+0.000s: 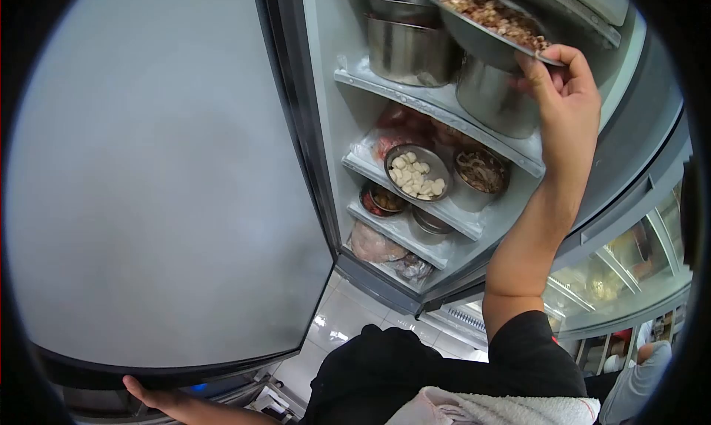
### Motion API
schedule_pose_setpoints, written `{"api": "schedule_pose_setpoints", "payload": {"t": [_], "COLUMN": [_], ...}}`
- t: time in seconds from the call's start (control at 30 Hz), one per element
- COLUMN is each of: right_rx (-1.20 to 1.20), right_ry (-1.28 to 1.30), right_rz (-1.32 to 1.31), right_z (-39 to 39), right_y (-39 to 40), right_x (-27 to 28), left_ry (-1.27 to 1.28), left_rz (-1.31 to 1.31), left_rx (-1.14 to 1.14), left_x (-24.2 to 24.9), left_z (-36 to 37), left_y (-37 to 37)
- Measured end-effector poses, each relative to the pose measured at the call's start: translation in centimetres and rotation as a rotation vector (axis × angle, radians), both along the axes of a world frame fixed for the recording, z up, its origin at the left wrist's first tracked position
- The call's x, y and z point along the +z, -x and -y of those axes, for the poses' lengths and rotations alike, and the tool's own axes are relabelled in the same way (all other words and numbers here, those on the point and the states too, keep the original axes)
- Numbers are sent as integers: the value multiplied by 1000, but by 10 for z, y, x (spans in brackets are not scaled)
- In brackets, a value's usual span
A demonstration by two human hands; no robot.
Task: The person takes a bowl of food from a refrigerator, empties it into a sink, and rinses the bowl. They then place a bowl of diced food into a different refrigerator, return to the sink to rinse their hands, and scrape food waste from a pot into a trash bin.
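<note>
My right hand (561, 77) pinches the rim of a metal bowl (485, 36) on the top shelf, thumb on the near side. The bowl is tilted and holds chopped brown and pale bits (492, 14). Beneath it stands a tall metal pot (495, 99), and another metal pot (407, 51) is to its left. At the lower left, my left hand (152, 397) is at the dark edge of the open refrigerator door (170, 188), its thumb against it; the other fingers are mostly hidden.
Lower shelves hold a bowl of white pieces (417, 174), a pot of dark strips (481, 171), small bowls (381, 200) and bagged meat (374, 243). A glass-fronted display case (607, 269) curves along the right. Another person's leg (637, 388) shows at the lower right.
</note>
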State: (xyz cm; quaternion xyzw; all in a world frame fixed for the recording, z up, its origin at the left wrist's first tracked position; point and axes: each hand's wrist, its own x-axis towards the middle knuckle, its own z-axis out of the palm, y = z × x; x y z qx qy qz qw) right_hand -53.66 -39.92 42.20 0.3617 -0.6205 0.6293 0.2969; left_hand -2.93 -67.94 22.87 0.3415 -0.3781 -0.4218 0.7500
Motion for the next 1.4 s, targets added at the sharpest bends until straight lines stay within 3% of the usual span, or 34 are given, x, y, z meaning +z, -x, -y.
{"api": "schedule_pose_setpoints", "payload": {"t": [0.17, 0.23, 0.3, 0.5, 0.6, 0.73, 0.93, 1.17, 1.3, 1.4], "right_rx": [349, 353, 501, 386, 188, 159, -189, -478, -569, -493], "right_ry": [83, -58, 74, -234, -358, -141, -185, -65, -297, -319], "right_rz": [74, 120, 274, 397, 274, 388, 213, 250, 206, 254], "right_z": [7, -3, 5, 6, 11, 27, 28, 5, -10, -11], "right_y": [-41, -50, -74, -70, -57, -27, -19, 33, 63, 28], "right_x": [-31, -48, -65, -154, -186, -235, -217, -229, -246, -226], "left_ry": [36, 59, 81, 92, 110, 101, 73, 38, 21, 153], "left_rz": [31, 90, 81, 62, 71, 81, 74, 76, 59, 91], "left_rx": [-139, -111, -114, -153, -178, -205, -129, -48, -86, -190], "left_x": [-10, -1, -3, -6, -8, -4, -1, 17, 18, -2], "left_z": [19, 9, 10, 14, 17, 15, 12, -13, -13, 17], "left_y": [-25, -10, -10, -18, -20, -18, -12, 13, 14, -13]}}
